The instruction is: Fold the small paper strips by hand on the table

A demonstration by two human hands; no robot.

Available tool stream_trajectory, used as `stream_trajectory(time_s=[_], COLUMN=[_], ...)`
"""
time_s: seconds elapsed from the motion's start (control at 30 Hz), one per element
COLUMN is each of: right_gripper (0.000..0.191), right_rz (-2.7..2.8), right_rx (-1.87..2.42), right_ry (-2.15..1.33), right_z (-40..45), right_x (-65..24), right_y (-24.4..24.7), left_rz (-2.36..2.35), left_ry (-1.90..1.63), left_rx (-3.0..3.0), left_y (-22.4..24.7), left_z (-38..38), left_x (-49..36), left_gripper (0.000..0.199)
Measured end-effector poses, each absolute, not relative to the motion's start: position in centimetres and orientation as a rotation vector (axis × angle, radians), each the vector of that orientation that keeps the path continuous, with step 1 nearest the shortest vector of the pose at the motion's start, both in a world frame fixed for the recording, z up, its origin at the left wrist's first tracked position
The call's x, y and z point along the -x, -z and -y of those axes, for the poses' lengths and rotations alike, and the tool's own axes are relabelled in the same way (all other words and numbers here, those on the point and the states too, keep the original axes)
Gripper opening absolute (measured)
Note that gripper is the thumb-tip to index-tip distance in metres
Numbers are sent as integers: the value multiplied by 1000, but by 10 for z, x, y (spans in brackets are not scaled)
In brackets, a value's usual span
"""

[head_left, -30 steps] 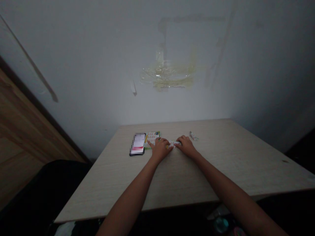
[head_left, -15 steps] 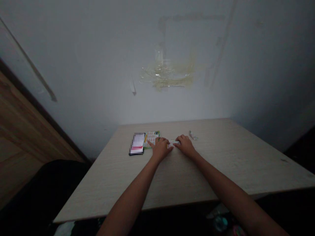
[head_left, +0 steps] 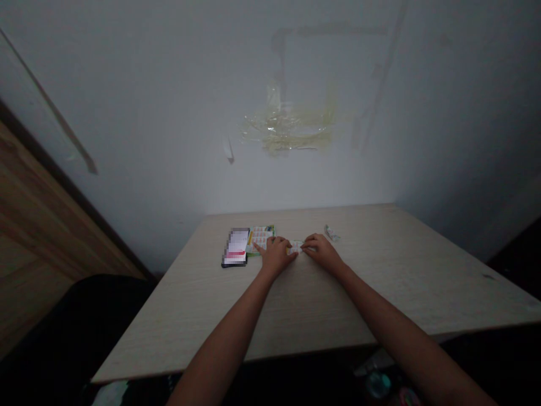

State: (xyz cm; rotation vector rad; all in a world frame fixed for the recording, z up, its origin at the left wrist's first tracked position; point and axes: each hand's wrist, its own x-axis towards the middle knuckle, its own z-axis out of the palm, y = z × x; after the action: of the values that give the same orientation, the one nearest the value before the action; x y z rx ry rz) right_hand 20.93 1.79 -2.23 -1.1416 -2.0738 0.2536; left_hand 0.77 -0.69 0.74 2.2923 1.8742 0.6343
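My left hand (head_left: 276,256) lies with spread fingers over a printed paper (head_left: 293,247), pressing it to the table. Its outer finger reaches onto a colourful leaflet (head_left: 258,238) with rows of small print and green edges. Whether leaflet and paper are one sheet is hidden under the hand. At the paper's right end, my right hand (head_left: 322,251) has thumb and fingertips pinched together on its edge. A phone (head_left: 236,246) with a lit, partly blurred screen lies left of the leaflet.
A crumpled scrap (head_left: 331,232) lies just beyond my right hand. The pale wooden table (head_left: 203,316) meets a wall (head_left: 169,113) bearing peeling tape (head_left: 291,129). Below its front edge, a bottle-like object (head_left: 378,384) shows dimly.
My right hand has shifted slightly right, and its fingers have drawn into a pinch at the paper's edge. A bit more of the paper shows. My left hand stays put.
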Motion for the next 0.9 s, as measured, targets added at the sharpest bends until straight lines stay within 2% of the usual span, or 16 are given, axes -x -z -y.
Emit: stream_trajectory(time_s=[0.33, 0.9], right_gripper=[14, 14], right_rz=[2103, 2109], right_rx=[1254, 1281], right_ry=[-231, -237], right_z=[-16, -14], right_x=[-209, -206], right_y=[22, 18], left_rz=[-1836, -1885], left_ry=[-679, -634], left_rx=[-2328, -2331], left_y=[-7, -9], left_z=[8, 8], left_x=[-3, -7], left_gripper=[24, 29])
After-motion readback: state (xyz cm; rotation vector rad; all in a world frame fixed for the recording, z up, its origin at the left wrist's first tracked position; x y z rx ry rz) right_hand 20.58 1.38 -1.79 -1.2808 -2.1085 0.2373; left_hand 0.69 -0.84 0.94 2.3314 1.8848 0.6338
